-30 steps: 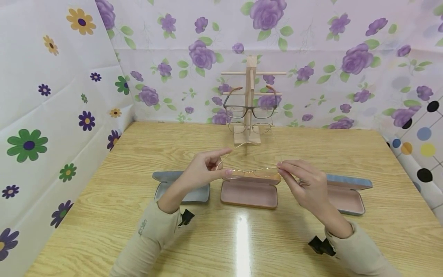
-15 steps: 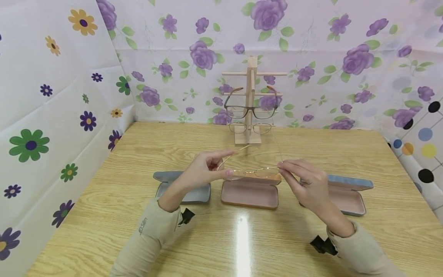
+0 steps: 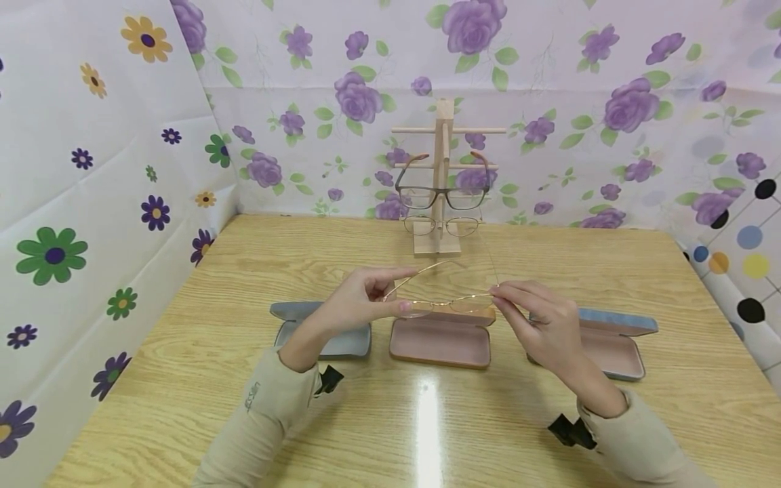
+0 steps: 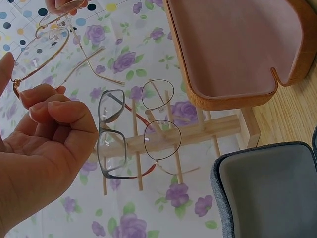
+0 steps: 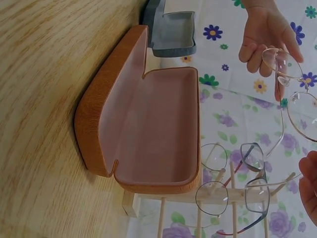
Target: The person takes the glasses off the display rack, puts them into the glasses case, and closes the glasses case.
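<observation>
Both hands hold a pair of gold wire-rimmed eyeglasses [image 3: 441, 304] above an open orange-brown glasses case [image 3: 439, 362] with a pink lining. My left hand [image 3: 360, 296] grips one end of the frame, thumb by the lens and index finger along the temple arm. At the other end, my right hand [image 3: 539, 325] pinches the hinge corner between thumb and fingertips. The temple arms stretch away toward the back of the table. In the right wrist view the left hand [image 5: 270, 34] shows with its fingers curled at the rim; only part of the right hand [image 5: 309, 183] appears.
At the back stands a wooden display rack [image 3: 444, 112], bearing dark-framed glasses [image 3: 421, 189] and thin round-rimmed glasses [image 3: 419, 225]. An open grey-blue case [image 3: 293, 310] lies left of the orange one, and an open blue case [image 3: 622, 318] with pink lining lies right.
The eyeglasses' left temple arm has tilted down and to the right, its tip now showing in front of the rack's base. Both hands keep nearly the same place and grip.
</observation>
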Demonstrator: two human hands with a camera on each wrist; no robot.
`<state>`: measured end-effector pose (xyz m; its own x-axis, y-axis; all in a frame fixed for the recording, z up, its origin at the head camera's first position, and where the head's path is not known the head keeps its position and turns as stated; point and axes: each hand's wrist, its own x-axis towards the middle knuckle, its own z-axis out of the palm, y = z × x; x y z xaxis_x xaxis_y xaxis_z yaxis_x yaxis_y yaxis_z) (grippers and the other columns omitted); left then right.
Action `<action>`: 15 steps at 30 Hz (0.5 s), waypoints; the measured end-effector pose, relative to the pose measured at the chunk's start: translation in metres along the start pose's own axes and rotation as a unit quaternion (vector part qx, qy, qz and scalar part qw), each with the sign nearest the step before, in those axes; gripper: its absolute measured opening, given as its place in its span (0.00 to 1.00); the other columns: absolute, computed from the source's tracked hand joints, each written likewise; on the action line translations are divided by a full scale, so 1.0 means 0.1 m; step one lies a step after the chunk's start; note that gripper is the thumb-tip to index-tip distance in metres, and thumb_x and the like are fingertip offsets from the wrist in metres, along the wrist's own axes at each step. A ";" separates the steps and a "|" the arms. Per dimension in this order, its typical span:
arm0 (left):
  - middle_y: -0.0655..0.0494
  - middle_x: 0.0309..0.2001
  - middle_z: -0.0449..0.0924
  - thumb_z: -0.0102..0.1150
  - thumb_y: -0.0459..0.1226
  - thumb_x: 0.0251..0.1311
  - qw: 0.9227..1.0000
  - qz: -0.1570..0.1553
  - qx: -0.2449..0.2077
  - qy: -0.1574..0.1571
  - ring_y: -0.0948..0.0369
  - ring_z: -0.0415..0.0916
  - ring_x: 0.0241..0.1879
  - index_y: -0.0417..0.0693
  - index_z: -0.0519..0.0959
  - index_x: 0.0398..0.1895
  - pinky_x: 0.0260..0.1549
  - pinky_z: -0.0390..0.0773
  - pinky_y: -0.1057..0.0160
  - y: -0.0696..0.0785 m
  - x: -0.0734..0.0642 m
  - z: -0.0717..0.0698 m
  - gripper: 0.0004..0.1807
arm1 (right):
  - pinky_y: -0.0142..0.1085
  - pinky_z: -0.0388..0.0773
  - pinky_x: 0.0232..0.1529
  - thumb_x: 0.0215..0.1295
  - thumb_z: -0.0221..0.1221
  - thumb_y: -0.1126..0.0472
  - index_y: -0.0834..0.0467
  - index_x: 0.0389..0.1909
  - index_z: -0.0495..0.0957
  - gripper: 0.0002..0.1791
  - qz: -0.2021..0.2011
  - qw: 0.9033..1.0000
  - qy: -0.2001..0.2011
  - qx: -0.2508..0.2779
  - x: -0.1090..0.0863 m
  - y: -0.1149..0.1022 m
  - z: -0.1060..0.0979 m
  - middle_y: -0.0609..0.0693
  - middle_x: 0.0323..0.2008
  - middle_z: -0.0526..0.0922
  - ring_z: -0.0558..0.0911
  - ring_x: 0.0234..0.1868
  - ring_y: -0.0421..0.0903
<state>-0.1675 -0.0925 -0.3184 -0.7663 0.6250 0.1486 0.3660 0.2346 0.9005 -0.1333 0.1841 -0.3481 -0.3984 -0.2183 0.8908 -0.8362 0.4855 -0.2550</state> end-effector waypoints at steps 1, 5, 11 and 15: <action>0.56 0.16 0.61 0.62 0.32 0.54 1.000 0.000 0.000 -0.002 0.65 0.53 0.16 0.39 0.69 0.60 0.16 0.56 0.70 0.00 0.00 0.00 0.28 | 0.25 0.74 0.26 0.65 0.53 0.53 0.65 0.29 0.84 0.19 0.002 1.000 -0.003 -0.001 0.00 0.00 0.00 0.54 0.28 0.83 0.81 0.27 0.47; 0.56 0.16 0.60 0.61 0.32 0.54 1.000 0.001 -0.008 -0.010 0.65 0.53 0.16 0.37 0.68 0.60 0.15 0.56 0.70 -0.02 0.02 -0.01 0.28 | 0.24 0.73 0.27 0.66 0.53 0.53 0.64 0.31 0.84 0.18 0.008 1.000 -0.014 -0.004 0.00 0.00 -0.02 0.52 0.29 0.84 0.81 0.28 0.45; 0.56 0.15 0.59 0.61 0.32 0.55 1.000 -0.003 -0.013 -0.019 0.65 0.53 0.16 0.39 0.69 0.59 0.15 0.56 0.70 -0.03 0.04 -0.03 0.27 | 0.24 0.73 0.27 0.65 0.53 0.53 0.63 0.30 0.84 0.18 0.009 1.000 -0.016 -0.002 0.00 0.00 -0.02 0.52 0.30 0.84 0.81 0.29 0.45; 0.55 0.14 0.60 0.60 0.30 0.55 0.999 0.004 -0.018 -0.029 0.65 0.54 0.14 0.37 0.70 0.59 0.15 0.56 0.70 -0.04 0.05 -0.03 0.25 | 0.22 0.74 0.33 0.65 0.54 0.54 0.64 0.30 0.84 0.18 0.008 1.000 -0.016 0.004 0.00 0.00 -0.02 0.53 0.30 0.84 0.82 0.29 0.46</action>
<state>-0.1746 -0.0930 -0.3201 -0.7313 0.6690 0.1328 0.3519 0.2032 0.9137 -0.1327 0.1855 -0.3473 -0.4227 -0.2376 0.8746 -0.8327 0.4828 -0.2713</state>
